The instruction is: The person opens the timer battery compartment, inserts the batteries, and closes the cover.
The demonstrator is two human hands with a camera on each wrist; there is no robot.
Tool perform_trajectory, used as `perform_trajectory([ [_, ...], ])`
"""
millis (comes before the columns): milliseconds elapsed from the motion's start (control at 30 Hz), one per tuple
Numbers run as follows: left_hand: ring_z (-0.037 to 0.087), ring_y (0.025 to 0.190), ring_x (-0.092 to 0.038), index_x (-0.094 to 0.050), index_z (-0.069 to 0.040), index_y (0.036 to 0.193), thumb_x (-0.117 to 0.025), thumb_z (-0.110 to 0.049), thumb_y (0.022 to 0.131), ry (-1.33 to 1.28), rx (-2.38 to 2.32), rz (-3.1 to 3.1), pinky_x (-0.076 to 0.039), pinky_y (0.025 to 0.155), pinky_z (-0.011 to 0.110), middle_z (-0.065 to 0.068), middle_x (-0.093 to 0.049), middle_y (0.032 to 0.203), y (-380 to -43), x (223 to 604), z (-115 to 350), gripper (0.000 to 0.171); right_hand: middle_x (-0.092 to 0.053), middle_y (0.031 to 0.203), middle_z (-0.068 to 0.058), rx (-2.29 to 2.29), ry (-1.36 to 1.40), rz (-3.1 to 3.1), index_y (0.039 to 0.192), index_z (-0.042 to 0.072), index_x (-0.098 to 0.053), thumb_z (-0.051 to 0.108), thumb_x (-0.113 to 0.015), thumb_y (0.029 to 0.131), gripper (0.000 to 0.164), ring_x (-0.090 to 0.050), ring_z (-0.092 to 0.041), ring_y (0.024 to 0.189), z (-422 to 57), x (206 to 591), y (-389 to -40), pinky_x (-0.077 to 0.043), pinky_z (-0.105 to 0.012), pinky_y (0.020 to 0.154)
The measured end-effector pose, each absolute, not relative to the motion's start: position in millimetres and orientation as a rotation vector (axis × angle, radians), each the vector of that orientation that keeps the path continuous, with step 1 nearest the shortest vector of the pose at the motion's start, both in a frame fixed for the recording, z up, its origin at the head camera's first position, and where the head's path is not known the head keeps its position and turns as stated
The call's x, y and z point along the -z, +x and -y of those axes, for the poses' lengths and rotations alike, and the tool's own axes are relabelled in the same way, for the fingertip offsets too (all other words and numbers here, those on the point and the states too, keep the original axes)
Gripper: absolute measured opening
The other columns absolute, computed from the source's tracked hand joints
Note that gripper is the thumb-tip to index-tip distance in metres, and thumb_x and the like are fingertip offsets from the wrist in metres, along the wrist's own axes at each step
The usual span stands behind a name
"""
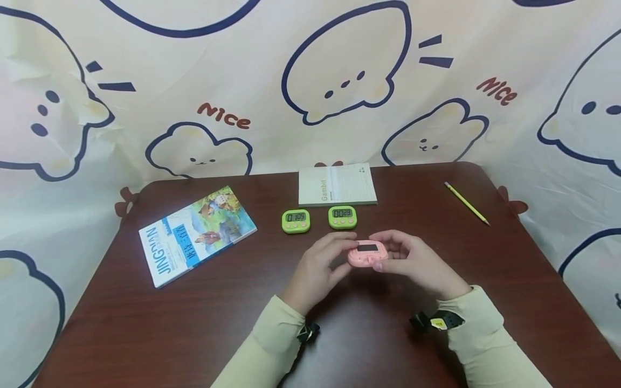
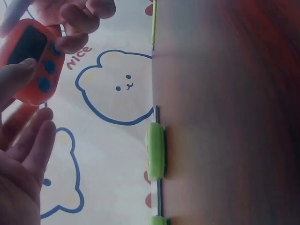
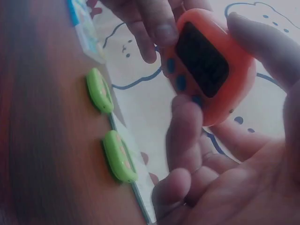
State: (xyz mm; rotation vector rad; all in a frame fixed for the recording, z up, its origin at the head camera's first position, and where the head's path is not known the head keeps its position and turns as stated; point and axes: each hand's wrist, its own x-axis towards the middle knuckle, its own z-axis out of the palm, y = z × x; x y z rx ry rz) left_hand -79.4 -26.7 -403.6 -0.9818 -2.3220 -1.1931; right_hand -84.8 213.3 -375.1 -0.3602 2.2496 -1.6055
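Note:
Raised over the table, a pink digital timer (image 1: 361, 260) is held between both hands. In the wrist views the timer (image 3: 241, 89) looks orange-red, with a dark screen and three blue buttons. My left hand (image 1: 317, 272) grips its left end, and in the left wrist view the thumb lies on the screen's edge. My right hand (image 1: 422, 267) grips the right end, with the thumb along one edge and a fingertip by the buttons. Beyond the hands stand two green timers, the left one (image 1: 296, 229) reading 0:105-like digits and the right one (image 1: 342, 223) about 00:29.
Behind the green timers lies a pale notepad (image 1: 339, 186) marked Gambit. A colourful book (image 1: 194, 234) is at the left, angled. At the far right rests a yellow-green pencil (image 1: 467, 203). A cartoon-printed cloth (image 1: 271, 145) rises behind the brown table (image 1: 194, 334).

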Motion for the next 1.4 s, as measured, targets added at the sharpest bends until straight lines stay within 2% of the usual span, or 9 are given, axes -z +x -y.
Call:
perform_trajectory([
  [100,0.017,0.117,-0.063,-0.070,-0.007,0.117,-0.079,-0.003,0.084,-0.988,1.145,2.281,-0.048,0.103,0.027,0.004,-0.068,0.124,-81.3,406.5,25.7,0.034,-0.066,0.109,-0.016,1.587,-0.344,-2.227,0.132,0.003,-0.057,0.024,-0.075,0.091,0.049,-0.063,-0.035,0.090,-213.5,376.3,-86.3,-0.056,-0.039,0.080],
  [233,0.015,0.111,-0.066,-0.071,-0.007,0.117,-0.078,-0.003,0.085,-0.940,1.161,2.307,-0.050,0.100,0.026,0.003,-0.071,0.117,-82.3,409.5,25.1,0.033,-0.066,0.106,-0.020,1.524,-0.364,-2.279,0.130,0.003,-0.058,0.029,-0.070,0.096,0.045,-0.064,-0.033,0.083,-211.7,377.5,-86.1,-0.054,-0.043,0.080],
  [400,0.012,0.101,-0.068,-0.072,-0.008,0.113,-0.078,-0.005,0.087,-0.846,1.295,2.336,-0.054,0.091,0.025,0.001,-0.073,0.110,-83.3,411.8,25.6,0.027,-0.066,0.116,-0.006,1.422,-0.456,-2.463,0.131,0.014,-0.060,0.035,-0.070,0.096,0.042,-0.062,-0.023,0.095,-207.4,377.9,-83.4,-0.054,-0.039,0.083],
  [600,0.013,0.098,-0.069,-0.073,-0.008,0.113,-0.077,-0.010,0.089,-0.733,1.576,2.317,-0.060,0.083,0.034,0.003,-0.073,0.107,-85.0,412.4,25.7,0.024,-0.063,0.126,0.000,1.525,-0.591,-2.546,0.138,0.019,-0.055,0.019,-0.082,0.086,0.059,-0.065,-0.021,0.094,-204.4,376.4,-81.4,-0.059,-0.035,0.078],
  [733,0.014,0.098,-0.069,-0.073,-0.008,0.115,-0.078,-0.010,0.089,-0.658,1.721,2.333,-0.060,0.083,0.040,0.003,-0.073,0.108,-83.9,411.7,24.7,0.027,-0.062,0.130,-0.002,1.495,-0.708,-2.629,0.142,0.018,-0.053,0.004,-0.082,0.083,0.067,-0.065,-0.018,0.095,-202.0,375.4,-81.0,-0.059,-0.031,0.076],
  [867,0.014,0.095,-0.070,-0.072,-0.007,0.116,-0.077,-0.011,0.089,-0.639,1.817,2.346,-0.060,0.083,0.037,0.004,-0.073,0.106,-82.8,409.6,21.5,0.028,-0.062,0.130,-0.002,1.451,-0.800,-2.679,0.142,0.016,-0.053,-0.003,-0.080,0.082,0.068,-0.065,-0.017,0.095,-201.5,373.2,-78.8,-0.060,-0.032,0.078],
  [967,0.015,0.093,-0.070,-0.072,-0.008,0.117,-0.076,-0.013,0.090,-0.639,1.866,2.336,-0.060,0.082,0.033,0.004,-0.073,0.104,-82.5,409.1,19.2,0.027,-0.062,0.125,0.000,1.431,-0.860,-2.683,0.139,0.015,-0.057,-0.005,-0.078,0.083,0.063,-0.066,-0.014,0.095,-202.3,370.1,-77.3,-0.059,-0.031,0.080],
  [1167,0.014,0.089,-0.068,-0.071,-0.008,0.117,-0.074,-0.015,0.092,-0.603,1.926,2.345,-0.059,0.078,0.028,0.003,-0.073,0.100,-81.1,409.0,18.2,0.026,-0.066,0.118,0.000,1.379,-0.822,-2.673,0.137,0.013,-0.058,-0.004,-0.075,0.086,0.057,-0.064,-0.012,0.087,-205.5,366.0,-75.6,-0.057,-0.028,0.075],
  [1400,0.012,0.087,-0.067,-0.071,-0.007,0.117,-0.074,-0.014,0.092,-0.557,1.945,2.366,-0.059,0.078,0.027,0.002,-0.072,0.097,-82.4,408.4,16.3,0.026,-0.065,0.123,0.000,1.473,-0.717,-2.557,0.141,0.019,-0.055,0.002,-0.076,0.088,0.059,-0.067,-0.016,0.091,-209.0,368.0,-78.5,-0.059,-0.030,0.077],
])
